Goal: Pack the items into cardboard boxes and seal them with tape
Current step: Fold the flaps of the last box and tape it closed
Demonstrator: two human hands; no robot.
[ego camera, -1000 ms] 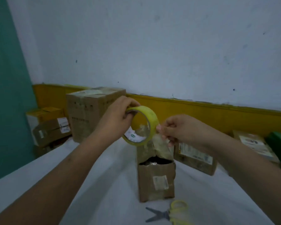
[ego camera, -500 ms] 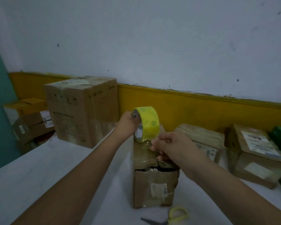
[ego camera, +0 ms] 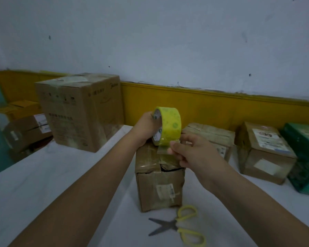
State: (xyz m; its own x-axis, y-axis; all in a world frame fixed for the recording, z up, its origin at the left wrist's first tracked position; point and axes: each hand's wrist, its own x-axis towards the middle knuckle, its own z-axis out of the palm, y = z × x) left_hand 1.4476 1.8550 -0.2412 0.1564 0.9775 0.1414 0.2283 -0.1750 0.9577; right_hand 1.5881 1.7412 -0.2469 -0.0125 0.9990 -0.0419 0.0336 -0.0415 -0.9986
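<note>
A small worn cardboard box (ego camera: pixel 159 189) stands upright in the middle of the white table (ego camera: pixel 43 184), its top flaps gaping a little at the near edge. My left hand (ego camera: pixel 146 129) grips a yellow roll of tape (ego camera: pixel 169 126) just above the far end of the box top. My right hand (ego camera: pixel 191 152) pinches the loose clear end of the tape (ego camera: pixel 163 149), pulled a short way off the roll over the box top.
Yellow-handled scissors (ego camera: pixel 182 227) lie open on the table in front of the box. A large carton (ego camera: pixel 82 111) stands at the back left. Smaller labelled boxes (ego camera: pixel 264 150) and a green box (ego camera: pixel 305 157) sit on the right, more boxes (ego camera: pixel 25 129) at far left.
Both hands have come down with the roll from in front of me to the box top. The roll has turned edge-on and a short strip of tape is pulled out.
</note>
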